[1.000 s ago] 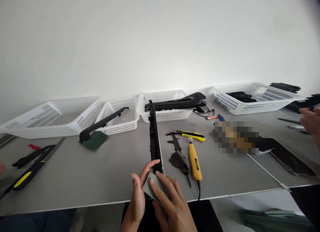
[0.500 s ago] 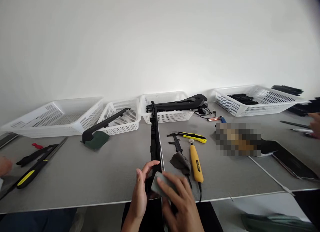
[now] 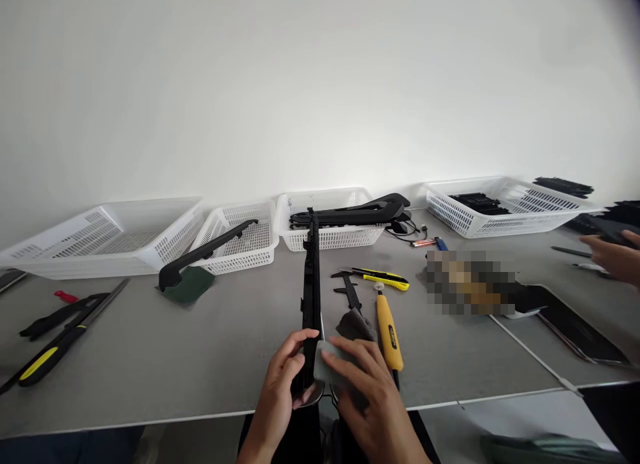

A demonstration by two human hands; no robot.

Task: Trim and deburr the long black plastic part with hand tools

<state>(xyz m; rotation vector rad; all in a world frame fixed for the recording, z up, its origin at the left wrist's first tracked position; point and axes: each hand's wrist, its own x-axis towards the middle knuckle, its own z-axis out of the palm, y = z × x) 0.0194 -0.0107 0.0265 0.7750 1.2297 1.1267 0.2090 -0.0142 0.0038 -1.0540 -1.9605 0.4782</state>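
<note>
A long black plastic trim strip (image 3: pixel 312 277) points away from me over the table's front edge. My left hand (image 3: pixel 280 381) grips its near end, thumb and fingers on either side. My right hand (image 3: pixel 373 387) pinches a folded piece of grey sandpaper (image 3: pixel 325 364) against the right side of the strip. The underside of the sandpaper is hidden by my fingers. Just right of the strip lie a dark grey cloth (image 3: pixel 356 325), a black caliper (image 3: pixel 350 291), a yellow-and-black utility knife (image 3: pixel 385 277) and a yellow corded rotary tool (image 3: pixel 389 331).
White baskets (image 3: pixel 330 239) line the wall, one with black curved parts (image 3: pixel 360 214) on top. Left are a black handle (image 3: pixel 205 252) over a dark green sheet (image 3: pixel 187 287) and a file (image 3: pixel 75 337). At right, a co-worker's hand (image 3: pixel 615 259) holds a black part near a phone (image 3: pixel 583 327).
My left thumb has come in against the strip, and the sandpaper has moved slightly right with my right hand. A co-worker's hand at right now shows a black part; the one at left has left view.
</note>
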